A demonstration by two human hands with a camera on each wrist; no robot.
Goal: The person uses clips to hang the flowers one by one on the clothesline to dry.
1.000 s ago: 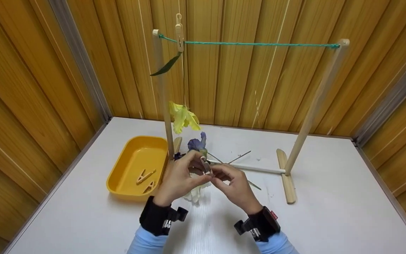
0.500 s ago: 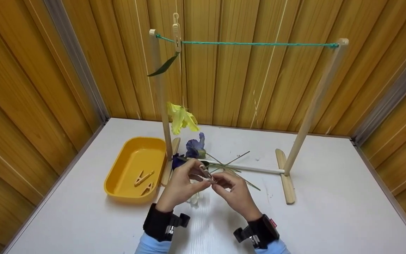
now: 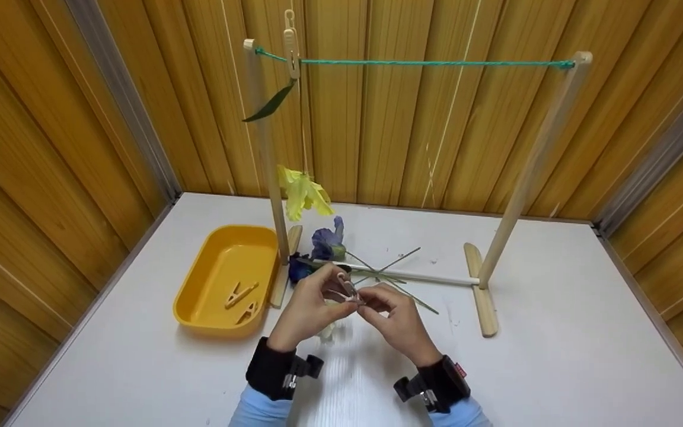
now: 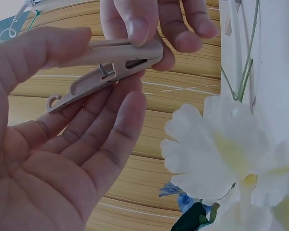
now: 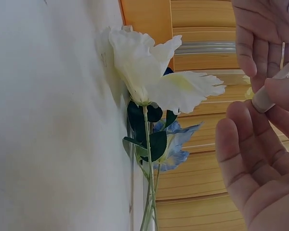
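A beige plastic clothespin (image 3: 348,292) is held above the white table (image 3: 525,356) between both hands. My left hand (image 3: 328,292) pinches its hooked end, thumb on top and fingers under it; the left wrist view shows the clothespin (image 4: 106,67) close up. My right hand (image 3: 371,301) pinches the other end, and in the right wrist view only that tip of the clothespin (image 5: 269,95) shows between the fingers. A white flower (image 5: 149,82) lies on the table just under the hands, mostly hidden by them in the head view.
A yellow tray (image 3: 199,296) at the left holds two clothespins (image 3: 241,295). Behind the hands stands a wooden rack with a green string (image 3: 424,62). A clothespin (image 3: 289,44) on the string holds a hanging yellow flower (image 3: 303,193). Blue flowers (image 3: 325,243) lie by the rack's base.
Both hands have stayed together on the clothespin and tipped it from nearly upright to more level. The hands have sunk slightly toward the table.
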